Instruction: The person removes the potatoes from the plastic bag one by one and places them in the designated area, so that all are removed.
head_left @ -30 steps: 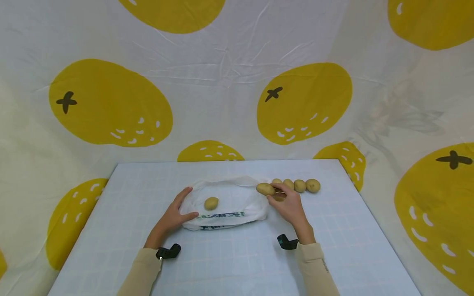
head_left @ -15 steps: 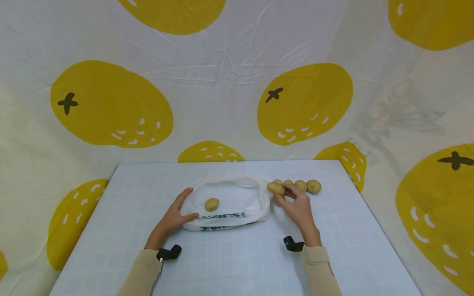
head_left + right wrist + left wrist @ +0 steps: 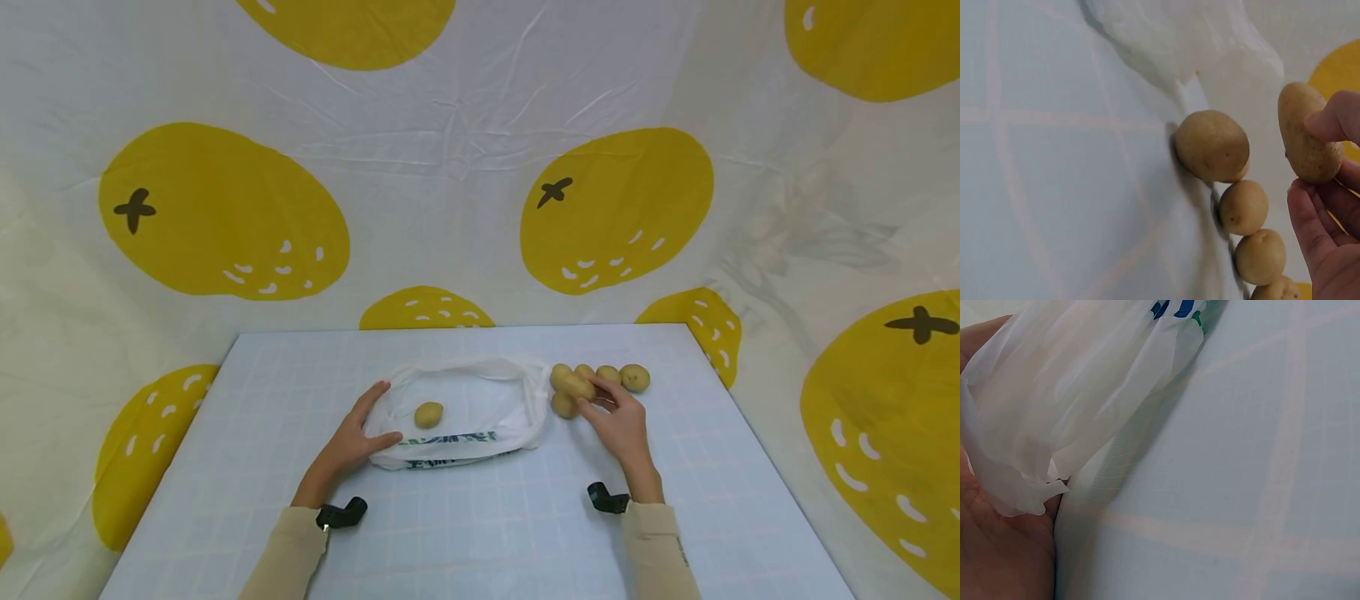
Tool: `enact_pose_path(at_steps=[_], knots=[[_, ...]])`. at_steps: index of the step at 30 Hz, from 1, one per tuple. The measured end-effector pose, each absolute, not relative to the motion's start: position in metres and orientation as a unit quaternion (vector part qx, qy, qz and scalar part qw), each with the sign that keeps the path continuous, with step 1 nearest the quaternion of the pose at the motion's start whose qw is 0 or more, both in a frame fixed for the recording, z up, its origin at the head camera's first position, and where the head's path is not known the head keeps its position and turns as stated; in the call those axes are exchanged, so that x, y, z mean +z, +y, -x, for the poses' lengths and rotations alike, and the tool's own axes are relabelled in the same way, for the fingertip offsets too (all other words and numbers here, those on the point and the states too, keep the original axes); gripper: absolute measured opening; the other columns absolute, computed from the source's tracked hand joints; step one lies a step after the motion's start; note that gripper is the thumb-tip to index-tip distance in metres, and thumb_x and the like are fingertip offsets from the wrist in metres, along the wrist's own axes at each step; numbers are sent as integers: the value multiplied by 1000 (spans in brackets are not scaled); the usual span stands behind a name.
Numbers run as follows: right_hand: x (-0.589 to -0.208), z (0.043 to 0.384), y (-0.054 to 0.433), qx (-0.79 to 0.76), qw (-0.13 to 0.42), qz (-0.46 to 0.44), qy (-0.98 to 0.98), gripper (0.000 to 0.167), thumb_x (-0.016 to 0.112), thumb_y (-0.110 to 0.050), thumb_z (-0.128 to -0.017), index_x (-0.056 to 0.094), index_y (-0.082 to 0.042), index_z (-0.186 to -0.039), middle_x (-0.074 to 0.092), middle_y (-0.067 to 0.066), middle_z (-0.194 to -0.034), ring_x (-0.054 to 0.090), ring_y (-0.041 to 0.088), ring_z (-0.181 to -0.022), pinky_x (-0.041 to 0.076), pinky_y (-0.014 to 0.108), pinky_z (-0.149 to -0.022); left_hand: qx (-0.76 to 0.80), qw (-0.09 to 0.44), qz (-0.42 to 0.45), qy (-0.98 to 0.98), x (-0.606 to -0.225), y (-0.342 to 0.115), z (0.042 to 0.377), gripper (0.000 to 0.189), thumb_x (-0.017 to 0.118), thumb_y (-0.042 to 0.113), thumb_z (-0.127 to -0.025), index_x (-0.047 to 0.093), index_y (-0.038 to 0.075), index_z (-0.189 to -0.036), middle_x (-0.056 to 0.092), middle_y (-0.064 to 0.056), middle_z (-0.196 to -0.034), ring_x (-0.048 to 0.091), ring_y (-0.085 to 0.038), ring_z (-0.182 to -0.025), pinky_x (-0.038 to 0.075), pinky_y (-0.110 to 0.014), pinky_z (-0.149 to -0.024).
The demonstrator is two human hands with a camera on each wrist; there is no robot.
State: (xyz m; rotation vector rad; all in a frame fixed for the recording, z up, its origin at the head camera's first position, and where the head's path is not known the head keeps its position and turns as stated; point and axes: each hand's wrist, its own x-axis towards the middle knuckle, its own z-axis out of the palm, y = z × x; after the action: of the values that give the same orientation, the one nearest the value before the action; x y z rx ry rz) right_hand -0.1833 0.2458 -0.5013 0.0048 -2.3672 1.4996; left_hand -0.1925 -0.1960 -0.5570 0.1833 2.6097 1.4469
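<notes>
A white plastic bag [image 3: 457,450] with blue and green print lies on the table, its mouth spread wide. One potato [image 3: 428,415] sits inside. At the bag's left edge my left hand [image 3: 352,435] rests with thumb and index finger spread apart; in the left wrist view the thin plastic [image 3: 1054,394] lies against the palm, and the other fingers are hidden. My right hand [image 3: 621,429] pinches an oval potato [image 3: 1304,128] between thumb and fingers, above the loose potatoes right of the bag. One of these, a rounder potato [image 3: 565,405], lies nearest the bag.
A short row of potatoes [image 3: 634,378] runs rightward behind the right hand. The pale checked table [image 3: 480,533] extends on all sides of the bag, and a white fabric backdrop [image 3: 435,183] with large yellow fruit prints hangs behind it.
My right hand has moved to the right with the potato, from the bag's right edge to over the loose potatoes. The left hand and the potato in the bag have stayed put.
</notes>
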Motion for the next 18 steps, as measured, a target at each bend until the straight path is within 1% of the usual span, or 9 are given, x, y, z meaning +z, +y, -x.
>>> enact_pose_path(at_steps=[2, 5, 9, 12, 15, 18], knots=[[-514, 188, 252, 528, 166, 7, -833, 45, 78, 6, -85, 65, 13, -127, 68, 29, -124, 67, 40, -109, 58, 47, -94, 480, 75, -61, 872, -557, -196, 192, 101, 82, 35, -86, 21, 20, -165, 14, -14, -173, 9, -42, -159, 7, -71, -124], [-531, 194, 261, 533, 155, 27, -832, 45, 79, 1, -86, 66, 7, -129, 68, 25, -126, 67, 37, -111, 59, 41, -95, 477, 75, -60, 873, -558, -196, 192, 101, 82, 35, -86, 21, 20, -165, 13, -13, -173, 9, -42, -159, 7, -70, -124], [-537, 195, 267, 530, 142, 47, -835, 45, 80, -5, -87, 67, 2, -130, 69, 20, -127, 66, 32, -113, 58, 21, -92, 479, 80, -55, 873, -558, -196, 192, 101, 82, 36, -86, 21, 21, -165, 13, -12, -174, 9, -41, -160, 7, -70, -124], [-539, 194, 270, 532, 138, 54, -834, 46, 80, -7, -88, 67, 2, -130, 68, 21, -128, 66, 33, -114, 55, 12, -89, 480, 82, -54, 872, -558, -196, 193, 101, 82, 36, -86, 21, 21, -165, 13, -12, -174, 8, -41, -160, 7, -70, -124], [-540, 192, 273, 529, 135, 59, -836, 46, 79, -7, -89, 66, 3, -131, 67, 22, -130, 66, 34, -115, 53, 9, -88, 481, 81, -55, 871, -558, -196, 193, 101, 82, 35, -86, 21, 20, -165, 13, -13, -174, 8, -41, -160, 7, -70, -124], [-542, 191, 275, 523, 131, 64, -840, 45, 77, -6, -90, 65, 3, -132, 66, 22, -132, 65, 34, -116, 53, 10, -89, 483, 82, -55, 870, -557, -196, 193, 101, 82, 36, -86, 21, 21, -165, 12, -12, -174, 8, -41, -160, 6, -70, -124]])
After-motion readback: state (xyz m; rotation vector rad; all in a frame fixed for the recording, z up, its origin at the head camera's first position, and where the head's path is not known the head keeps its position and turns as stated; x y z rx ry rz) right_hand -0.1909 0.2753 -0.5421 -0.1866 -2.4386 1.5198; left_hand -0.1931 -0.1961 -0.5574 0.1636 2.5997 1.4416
